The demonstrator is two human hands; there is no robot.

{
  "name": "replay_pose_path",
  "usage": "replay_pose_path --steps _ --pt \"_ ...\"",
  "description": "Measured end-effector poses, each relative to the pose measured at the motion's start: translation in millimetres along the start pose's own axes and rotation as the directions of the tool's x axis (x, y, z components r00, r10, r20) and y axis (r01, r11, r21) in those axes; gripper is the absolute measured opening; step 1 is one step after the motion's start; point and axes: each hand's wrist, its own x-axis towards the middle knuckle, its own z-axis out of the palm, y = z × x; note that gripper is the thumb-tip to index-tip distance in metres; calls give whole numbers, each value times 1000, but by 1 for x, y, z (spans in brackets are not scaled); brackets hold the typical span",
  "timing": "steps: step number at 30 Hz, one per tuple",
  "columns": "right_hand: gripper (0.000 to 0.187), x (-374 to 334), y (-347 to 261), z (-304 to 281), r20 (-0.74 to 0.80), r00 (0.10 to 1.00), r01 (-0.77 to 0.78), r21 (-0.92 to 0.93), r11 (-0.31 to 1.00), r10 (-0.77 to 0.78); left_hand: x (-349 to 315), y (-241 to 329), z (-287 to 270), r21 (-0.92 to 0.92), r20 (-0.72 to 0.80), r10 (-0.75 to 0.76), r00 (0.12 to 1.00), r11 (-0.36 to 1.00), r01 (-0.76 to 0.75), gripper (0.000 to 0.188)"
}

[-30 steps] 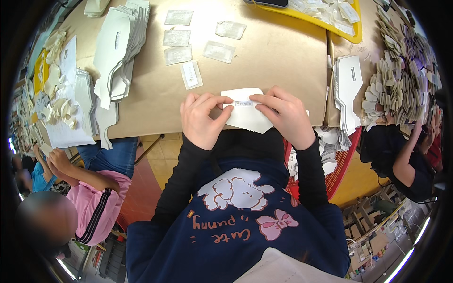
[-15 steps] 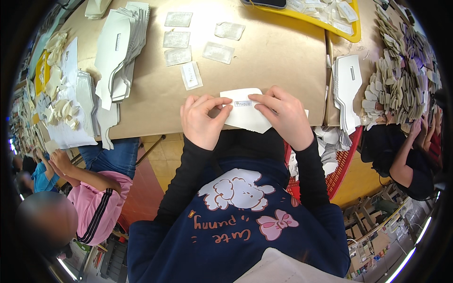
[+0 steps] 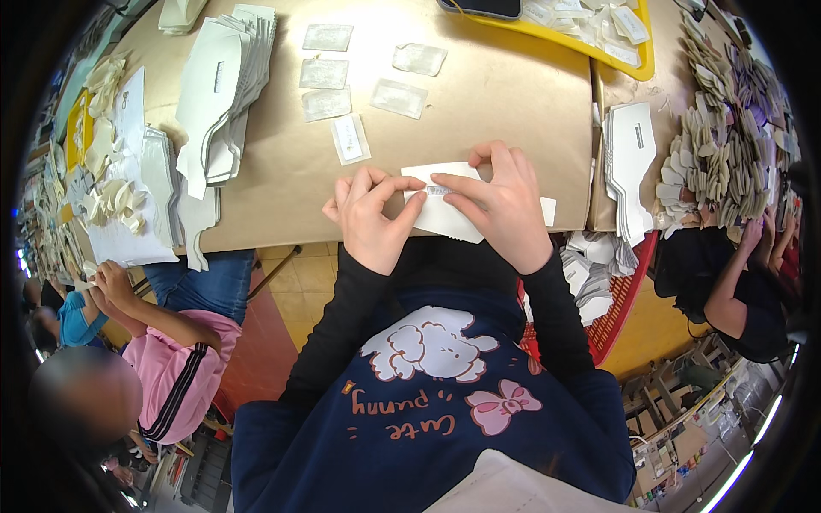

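A white cut piece [image 3: 446, 224], apparently of leather or stiff fabric, spans the table's front edge. A small printed label [image 3: 439, 191] lies flat on its face. My left hand [image 3: 376, 218] pinches the piece at its left, thumb and forefinger tips at the label's left end. From the right, my right hand [image 3: 505, 205] grips the piece, its forefinger and thumb over the label and covering its right part. Beyond my hands lies a translucent backing sheet [image 3: 349, 139] with a label on it. Several other backing sheets [image 3: 399, 98] lie farther off, looking bare.
Stacks of white cut pieces stand at left [image 3: 209, 107] and right [image 3: 629, 171]. A yellow tray [image 3: 590, 53] of labels and a dark phone [image 3: 483, 7] are at the far side. A red basket [image 3: 620, 303] of pieces stands below right. A pink-clad person [image 3: 184, 368] sits at left.
My right hand has slid left and slightly away from me, its forefinger now covering the label's right part. My left hand has shifted slightly right. Another small white piece shows more beside my right wrist.
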Motion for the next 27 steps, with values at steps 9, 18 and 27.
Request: replay_pose_path --steps 9,18,27 --pt "32 6 8 -6 85 996 -11 70 997 5 2 4 0 -19 33 -49 998 999 49 14" --pt "28 23 6 4 74 997 -38 78 996 32 9 3 -11 -38 204 -83 975 995 93 23" --pt "32 30 6 16 -19 1000 -6 126 992 8 7 3 -8 -20 146 -68 987 997 71 25"
